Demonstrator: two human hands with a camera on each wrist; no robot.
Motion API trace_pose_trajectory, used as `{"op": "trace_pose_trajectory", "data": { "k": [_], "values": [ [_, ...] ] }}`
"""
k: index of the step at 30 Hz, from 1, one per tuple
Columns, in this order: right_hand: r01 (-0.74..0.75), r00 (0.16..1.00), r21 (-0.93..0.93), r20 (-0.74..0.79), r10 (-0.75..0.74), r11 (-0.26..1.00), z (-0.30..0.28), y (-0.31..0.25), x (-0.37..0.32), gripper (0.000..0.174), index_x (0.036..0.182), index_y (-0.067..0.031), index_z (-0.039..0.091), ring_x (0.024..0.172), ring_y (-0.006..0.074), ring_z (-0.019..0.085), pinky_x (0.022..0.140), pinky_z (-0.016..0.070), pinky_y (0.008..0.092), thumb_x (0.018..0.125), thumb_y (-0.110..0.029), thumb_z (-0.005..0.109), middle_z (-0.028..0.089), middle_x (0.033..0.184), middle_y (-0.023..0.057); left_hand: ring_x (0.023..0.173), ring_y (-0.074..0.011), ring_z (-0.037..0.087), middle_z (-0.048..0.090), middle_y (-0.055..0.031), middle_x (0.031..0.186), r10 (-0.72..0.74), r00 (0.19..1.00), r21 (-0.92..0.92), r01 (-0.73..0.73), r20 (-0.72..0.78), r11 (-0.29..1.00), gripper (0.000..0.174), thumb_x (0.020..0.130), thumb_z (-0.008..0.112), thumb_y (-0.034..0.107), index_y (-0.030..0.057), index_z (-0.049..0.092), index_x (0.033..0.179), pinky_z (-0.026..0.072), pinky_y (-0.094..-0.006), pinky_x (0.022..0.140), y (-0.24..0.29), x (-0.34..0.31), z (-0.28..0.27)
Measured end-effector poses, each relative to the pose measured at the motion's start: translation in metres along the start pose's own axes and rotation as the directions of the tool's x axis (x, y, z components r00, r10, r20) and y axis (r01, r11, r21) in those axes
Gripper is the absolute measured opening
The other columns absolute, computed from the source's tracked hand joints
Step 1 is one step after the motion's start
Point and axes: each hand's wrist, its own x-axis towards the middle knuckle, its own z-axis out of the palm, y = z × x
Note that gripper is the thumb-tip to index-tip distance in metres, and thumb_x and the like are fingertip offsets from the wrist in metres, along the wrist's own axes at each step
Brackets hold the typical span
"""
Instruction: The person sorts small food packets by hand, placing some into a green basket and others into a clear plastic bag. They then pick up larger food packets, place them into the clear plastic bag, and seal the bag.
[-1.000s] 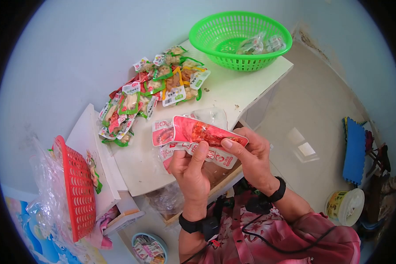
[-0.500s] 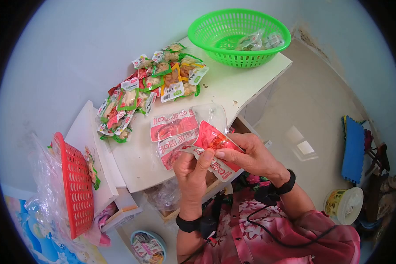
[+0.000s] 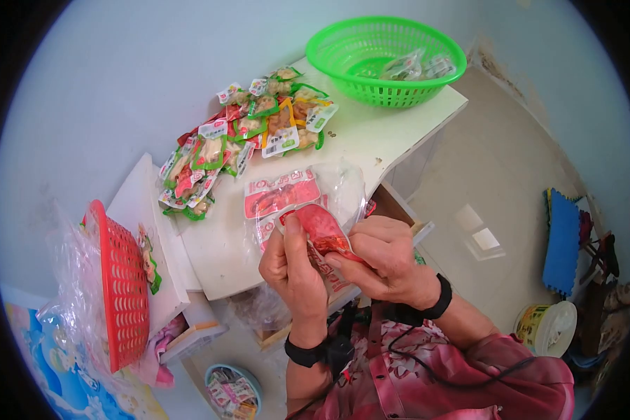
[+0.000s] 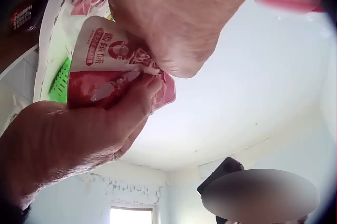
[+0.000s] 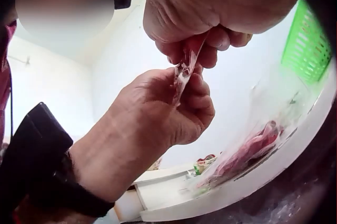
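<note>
A red-and-white snack packet (image 3: 322,227) is held between both hands above the table's front edge. My left hand (image 3: 297,269) pinches its left side, thumb on top. My right hand (image 3: 385,259) grips the other side, with curled fingers covering much of it. White panels with red lettering show on the packet (image 4: 108,50) in the left wrist view, while the right wrist view has it edge-on. Just behind the hands, a clear plastic bag with red-and-white print (image 3: 280,196) lies on the white table (image 3: 220,266).
Several small snack packets (image 3: 210,154) are heaped along the wall. A green basket (image 3: 385,91) holding a few clear packs stands at the back right. At left is a red basket (image 3: 126,301) beside clear plastic film. An open drawer (image 3: 399,210) sticks out below the tabletop.
The packet was spread flat with its picture upward; it has been turned and drawn closer, and now looks bent between the hands. The right hand's fingers have curled in over it.
</note>
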Motion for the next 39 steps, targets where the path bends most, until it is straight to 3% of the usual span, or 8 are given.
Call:
{"op": "trace_pose_trajectory", "data": {
  "k": [6, 10, 14, 18, 21, 27, 36, 39],
  "values": [
    [-0.348, 0.937, 0.269, 0.061, 0.345, 0.898, 0.001, -0.007, -0.028, 0.025, 0.075, -0.0005, 0.057, 0.054, 0.0190, 0.049, 0.051, 0.0361, 0.0348, 0.091, -0.014, 0.071, 0.047, 0.062, 0.0081, 0.067, -0.0015, 0.034, 0.046, 0.0089, 0.070, -0.157, 0.986, -0.125, 0.150, -0.049, 0.981, 0.035, 0.105, 0.055, 0.019, 0.0072, 0.054, 0.072, 0.0277, -0.0244, 0.058, 0.005, -0.010, 0.011],
    [-0.466, 0.871, 0.348, 0.019, 0.491, 0.813, 0.002, -0.006, -0.034, 0.019, 0.093, 0.0023, 0.066, 0.061, 0.0147, 0.054, 0.055, 0.0415, 0.0310, 0.097, -0.016, 0.063, 0.055, 0.069, 0.0083, 0.069, -0.0012, 0.039, 0.052, 0.0082, 0.076, -0.101, 0.973, -0.077, 0.119, 0.206, 0.990, 0.026, 0.103, 0.060, 0.020, 0.0057, 0.059, 0.081, 0.0334, -0.0220, 0.061, -0.013, -0.005, -0.004],
    [-0.428, 0.899, 0.298, 0.041, 0.437, 0.853, -0.009, -0.004, -0.027, 0.020, 0.103, 0.0023, 0.068, 0.065, 0.0148, 0.057, 0.060, 0.0454, 0.0295, 0.098, -0.016, 0.061, 0.061, 0.076, 0.0086, 0.074, -0.0014, 0.050, 0.061, 0.0058, 0.084, -0.153, 0.905, 0.022, 0.157, 0.396, 0.987, 0.014, 0.099, 0.067, 0.017, 0.0039, 0.065, 0.093, 0.0421, -0.0211, 0.067, -0.005, -0.014, -0.013],
    [-0.526, 0.851, 0.418, 0.274, 0.449, 0.741, -0.021, 0.002, -0.025, 0.021, 0.105, 0.0011, 0.068, 0.074, 0.0089, 0.058, 0.066, 0.0470, 0.0281, 0.099, -0.018, 0.062, 0.065, 0.083, 0.0040, 0.079, -0.0026, 0.056, 0.067, 0.0028, 0.091, -0.219, 0.849, -0.055, 0.278, 0.481, 0.959, 0.016, 0.095, 0.072, 0.014, 0.0021, 0.069, 0.105, 0.0466, -0.0218, 0.070, -0.003, -0.012, -0.029],
    [-0.598, 0.775, 0.611, 0.275, 0.569, 0.519, -0.019, -0.001, -0.018, 0.021, 0.106, -0.0004, 0.068, 0.083, 0.0039, 0.056, 0.071, 0.0471, 0.0249, 0.099, -0.019, 0.065, 0.066, 0.092, -0.0020, 0.079, -0.0031, 0.057, 0.067, 0.0022, 0.090, -0.313, 0.770, 0.066, 0.334, 0.555, 0.940, 0.018, 0.094, 0.072, 0.014, 0.0009, 0.069, 0.106, 0.0467, -0.0220, 0.070, 0.010, -0.012, -0.030],
    [-0.701, 0.713, 0.503, 0.483, 0.508, 0.506, -0.035, 0.006, -0.012, 0.019, 0.103, -0.0007, 0.069, 0.083, 0.0026, 0.057, 0.072, 0.0470, 0.0221, 0.096, -0.018, 0.069, 0.067, 0.090, -0.0027, 0.078, -0.0044, 0.057, 0.067, 0.0020, 0.089, -0.326, 0.771, -0.020, 0.402, 0.547, 0.915, 0.011, 0.095, 0.068, 0.012, 0.0010, 0.069, 0.097, 0.0466, -0.0242, 0.067, 0.000, -0.026, -0.033],
    [-0.695, 0.667, 0.646, 0.416, 0.618, 0.316, -0.015, -0.011, -0.012, 0.015, 0.098, -0.0016, 0.069, 0.081, 0.0026, 0.057, 0.071, 0.0473, 0.0222, 0.097, -0.016, 0.067, 0.067, 0.089, -0.0021, 0.056, -0.0191, 0.055, 0.062, -0.0083, 0.069, 0.074, 0.865, 0.154, -0.171, 0.497, 0.973, 0.015, 0.089, 0.069, 0.013, -0.0015, 0.066, 0.086, 0.0414, -0.0337, 0.054, 0.009, -0.027, -0.025],
    [-0.701, 0.632, 0.691, 0.485, 0.604, 0.178, -0.014, -0.010, -0.011, 0.015, 0.103, -0.0026, 0.069, 0.080, 0.0036, 0.058, 0.071, 0.0482, 0.0228, 0.098, -0.017, 0.064, 0.068, 0.090, -0.0013, 0.054, -0.0264, 0.056, 0.062, -0.0118, 0.070, 0.232, 0.795, 0.211, -0.408, 0.560, 0.888, 0.014, 0.087, 0.071, 0.011, -0.0019, 0.065, 0.085, 0.0416, -0.0368, 0.051, 0.016, -0.022, -0.024]
  ]
}}
